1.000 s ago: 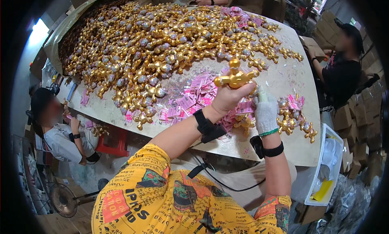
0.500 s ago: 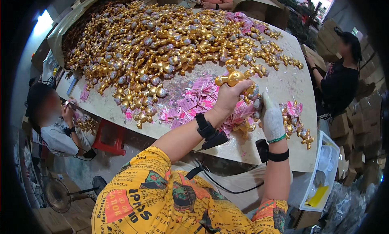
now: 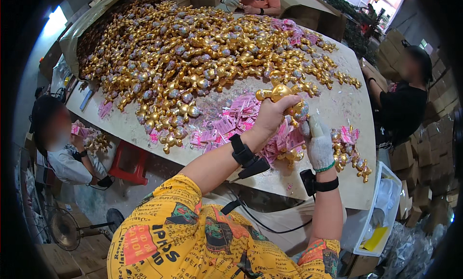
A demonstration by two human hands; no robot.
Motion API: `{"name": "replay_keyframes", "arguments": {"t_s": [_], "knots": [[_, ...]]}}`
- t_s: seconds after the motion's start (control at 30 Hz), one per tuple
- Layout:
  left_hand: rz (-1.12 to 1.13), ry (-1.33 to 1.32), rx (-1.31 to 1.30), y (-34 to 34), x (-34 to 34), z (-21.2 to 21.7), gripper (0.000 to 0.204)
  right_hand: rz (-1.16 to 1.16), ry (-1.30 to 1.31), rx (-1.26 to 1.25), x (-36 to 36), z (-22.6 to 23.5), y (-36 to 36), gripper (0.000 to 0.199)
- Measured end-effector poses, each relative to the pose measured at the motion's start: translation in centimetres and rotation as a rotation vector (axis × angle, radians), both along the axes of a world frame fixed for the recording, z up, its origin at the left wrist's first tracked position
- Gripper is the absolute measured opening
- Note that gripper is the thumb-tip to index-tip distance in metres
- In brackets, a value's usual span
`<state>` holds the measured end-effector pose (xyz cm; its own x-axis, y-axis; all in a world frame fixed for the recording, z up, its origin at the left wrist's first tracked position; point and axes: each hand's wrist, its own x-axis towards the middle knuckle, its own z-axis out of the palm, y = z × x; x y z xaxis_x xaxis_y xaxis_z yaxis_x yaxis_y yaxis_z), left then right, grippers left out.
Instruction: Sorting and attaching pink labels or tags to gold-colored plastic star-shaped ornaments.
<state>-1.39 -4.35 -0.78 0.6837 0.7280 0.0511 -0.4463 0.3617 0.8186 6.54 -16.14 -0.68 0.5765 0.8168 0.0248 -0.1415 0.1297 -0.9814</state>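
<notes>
My bare left hand [image 3: 276, 116] is closed around a shiny gold figurine [image 3: 279, 92] with rounded limbs and a glittery multicoloured ball part on its right side. Close to that ball is my right hand [image 3: 319, 146], in a white knitted glove with a green cuff edge. Its fingers are drawn together; whatever they pinch is too small or hidden to name. Pink printed cards [image 3: 224, 125] lie heaped on the table under and left of my hands. Several more gold figurines [image 3: 354, 158] with pink cards rest to the right of my right hand.
A huge pile of gold figurines [image 3: 193, 52] covers the table's [image 3: 354, 105] far side. At the right edge stands a white bin [image 3: 381, 209] with plastic bags. Co-workers sit left and far, another stands right. A red stool [image 3: 129, 162] and a fan [image 3: 64, 229] are at left.
My right hand has shifted slightly down and left, and its upright finger has bent. My left hand keeps hold of the figurine in nearly the same place.
</notes>
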Motion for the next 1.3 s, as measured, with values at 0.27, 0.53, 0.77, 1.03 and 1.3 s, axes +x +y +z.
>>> {"name": "replay_keyframes", "arguments": {"t_s": [0.27,0.53,0.77,1.03,1.3], "knots": [[-0.037,0.012,0.125,0.5,-0.1,-0.7,0.017,-0.004,0.107,0.055,-0.2,0.0,-0.1,0.027],[-0.064,-0.022,0.211,0.5,-0.3,-0.2,0.016,-0.007,0.092,0.019,-0.5,0.4,-0.4,0.027],[-0.111,-0.013,0.256,0.7,-0.4,0.1,0.015,0.056,0.112,-0.024,-0.1,0.8,-0.6,0.026],[-0.05,-0.006,0.254,0.0,-0.5,-0.4,0.016,0.01,-0.011,-0.015,-0.3,0.3,-0.6,0.026],[-0.005,-0.06,0.404,-1.2,-0.9,0.1,0.013,-0.077,-0.05,-0.083,-0.7,0.0,-0.4,0.024]]}}
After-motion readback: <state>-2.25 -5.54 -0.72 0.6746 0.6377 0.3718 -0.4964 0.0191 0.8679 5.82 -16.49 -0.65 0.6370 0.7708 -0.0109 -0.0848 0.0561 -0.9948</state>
